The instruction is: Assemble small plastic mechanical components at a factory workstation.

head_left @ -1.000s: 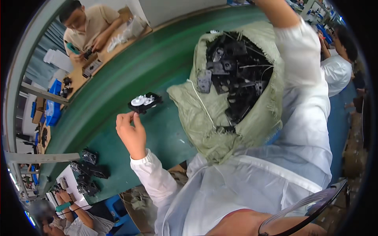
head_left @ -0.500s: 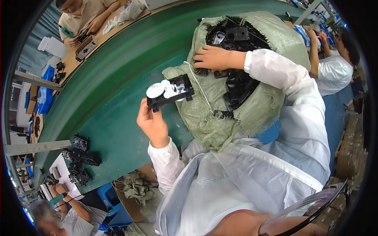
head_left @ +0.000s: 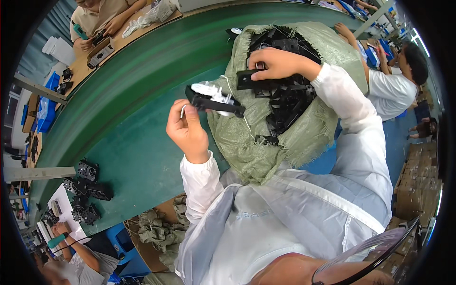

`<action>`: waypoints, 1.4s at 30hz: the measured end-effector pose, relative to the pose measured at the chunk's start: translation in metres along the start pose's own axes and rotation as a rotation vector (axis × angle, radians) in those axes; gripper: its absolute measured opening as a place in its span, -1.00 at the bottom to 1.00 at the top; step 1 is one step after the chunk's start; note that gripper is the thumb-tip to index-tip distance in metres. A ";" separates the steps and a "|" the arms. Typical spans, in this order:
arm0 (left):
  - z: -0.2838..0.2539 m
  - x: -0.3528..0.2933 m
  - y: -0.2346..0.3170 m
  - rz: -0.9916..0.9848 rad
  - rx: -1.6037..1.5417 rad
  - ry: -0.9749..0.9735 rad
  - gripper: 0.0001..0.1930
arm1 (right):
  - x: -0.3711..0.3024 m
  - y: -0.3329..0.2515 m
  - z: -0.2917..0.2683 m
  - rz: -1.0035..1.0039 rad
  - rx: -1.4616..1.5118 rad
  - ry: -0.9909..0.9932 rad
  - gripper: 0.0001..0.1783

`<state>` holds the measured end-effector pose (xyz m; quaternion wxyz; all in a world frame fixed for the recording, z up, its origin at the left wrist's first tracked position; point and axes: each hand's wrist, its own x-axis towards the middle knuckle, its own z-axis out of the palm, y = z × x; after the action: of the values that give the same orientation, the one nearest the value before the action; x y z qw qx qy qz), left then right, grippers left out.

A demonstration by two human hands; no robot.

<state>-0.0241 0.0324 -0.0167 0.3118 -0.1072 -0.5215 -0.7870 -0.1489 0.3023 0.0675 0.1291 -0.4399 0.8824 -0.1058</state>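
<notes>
My left hand (head_left: 187, 130) is up over the green belt surface (head_left: 137, 95), fingers curled tight round the near end of a flat black plastic part w/ white pieces on top (head_left: 213, 99). Part's long axis runs roughly left-right in the head view, slightly tilted: the held end sits lower right of the thumb, the far end w/ the white bits points up-left, and the dark bar end points right toward the sack. It's off the belt, carried in the air just beside the sack's left edge.

My right hand (head_left: 278, 63) is inside the mouth of the pale green woven sack (head_left: 304, 137), closed on a second flat black plastic piece (head_left: 249, 79) lying on top of the heap of black plastic parts (head_left: 289, 95) that fills the sack. That piece's long side also lies approx left-right, sticking out leftward from under my fingers. Sack rests on the belt right in front of my white-sleeved body, mouth open upward.

Lower left on the belt: a cluster of small black assembled parts (head_left: 85, 190), well apart from both hands. Another person in a white shirt (head_left: 394, 90) sits at far right; a third person (head_left: 102, 19) works at the wooden bench top left.
</notes>
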 end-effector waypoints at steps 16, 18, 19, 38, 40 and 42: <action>0.048 -0.019 0.015 -0.240 0.017 0.227 -0.75 | -0.019 -0.160 0.085 0.353 1.112 0.794 -0.46; 0.048 -0.021 0.016 -0.268 0.034 0.219 -0.76 | -0.014 -0.165 0.087 0.328 1.162 0.778 -0.43; 0.049 -0.021 0.015 -0.262 0.037 0.213 -0.76 | -0.010 -0.166 0.090 0.285 1.141 0.822 -0.45; 0.049 -0.015 0.021 -0.257 0.118 0.161 -0.76 | 0.002 -0.166 0.096 0.219 1.120 0.846 -0.48; 0.048 -0.015 0.020 -0.251 0.128 0.164 -0.76 | 0.002 -0.166 0.096 0.224 1.125 0.854 -0.48; 0.047 -0.015 0.017 -0.245 0.139 0.169 -0.76 | 0.003 -0.164 0.096 0.218 1.072 0.853 -0.49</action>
<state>-0.0091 0.0757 0.0095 0.2627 0.0455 -0.5557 -0.7875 0.0037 0.1959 0.0255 -0.0198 -0.1445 0.7213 -0.6771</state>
